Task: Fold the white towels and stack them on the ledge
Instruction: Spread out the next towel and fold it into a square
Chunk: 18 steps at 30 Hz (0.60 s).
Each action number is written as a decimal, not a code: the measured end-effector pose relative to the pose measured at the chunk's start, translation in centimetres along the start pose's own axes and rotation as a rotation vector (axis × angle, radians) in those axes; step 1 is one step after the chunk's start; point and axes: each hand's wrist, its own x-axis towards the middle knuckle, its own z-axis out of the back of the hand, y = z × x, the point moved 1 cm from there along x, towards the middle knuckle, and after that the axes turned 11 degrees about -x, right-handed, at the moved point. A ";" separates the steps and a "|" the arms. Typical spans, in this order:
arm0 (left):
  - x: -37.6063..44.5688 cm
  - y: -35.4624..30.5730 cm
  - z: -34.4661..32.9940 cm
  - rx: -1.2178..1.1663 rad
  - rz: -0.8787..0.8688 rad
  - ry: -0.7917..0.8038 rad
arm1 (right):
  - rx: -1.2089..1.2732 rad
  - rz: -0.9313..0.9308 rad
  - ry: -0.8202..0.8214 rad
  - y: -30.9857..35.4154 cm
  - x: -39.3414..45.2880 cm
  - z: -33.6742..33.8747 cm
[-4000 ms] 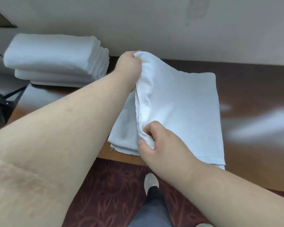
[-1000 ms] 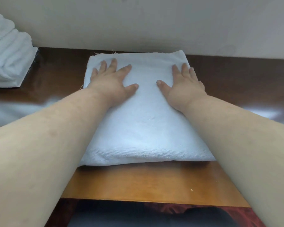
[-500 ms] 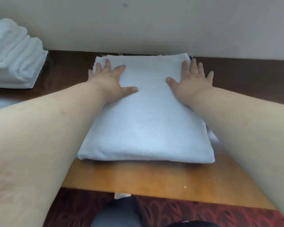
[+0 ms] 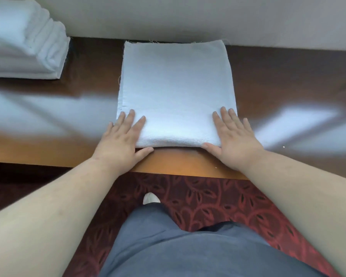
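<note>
Head view: your left hand [image 4: 121, 143] and right hand [image 4: 235, 141] press flat on the folded towel's [image 4: 176, 86] near corners at the ledge's [image 4: 180, 166] front edge; towel stack [image 4: 24, 41] sits far left.

Ledge [image 4: 288, 80]: bare wood lay either side of folded towel [image 4: 176, 86]; towel stack [image 4: 24, 43] blocked far left; wall [image 4: 188, 15] closed the back.

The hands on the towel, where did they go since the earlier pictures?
Both hands slid back along the folded towel from its far corners to its near corners: the left hand and right hand now lie flat there, thumbs at the front edge. Four seconds ago they pinched a fold; that was let go. The towel stack stayed put.
</note>
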 end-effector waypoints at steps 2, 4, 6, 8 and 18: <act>0.0 0.4 0.2 0.070 0.003 0.029 | -0.018 -0.019 0.044 -0.5 -0.6 -0.1; 0.3 -0.2 0.9 0.122 0.002 0.017 | -0.044 -0.023 0.052 -0.5 -1.1 0.2; 0.0 -0.9 1.4 0.079 -0.057 -0.039 | -0.082 0.014 -0.014 -0.5 -1.8 0.4; -0.9 -0.8 1.7 0.031 -0.123 -0.084 | -0.126 0.064 -0.114 -0.9 -2.5 1.0; -3.0 -0.3 1.9 0.008 -0.052 -0.037 | -0.215 0.043 -0.123 -1.1 -5.3 1.7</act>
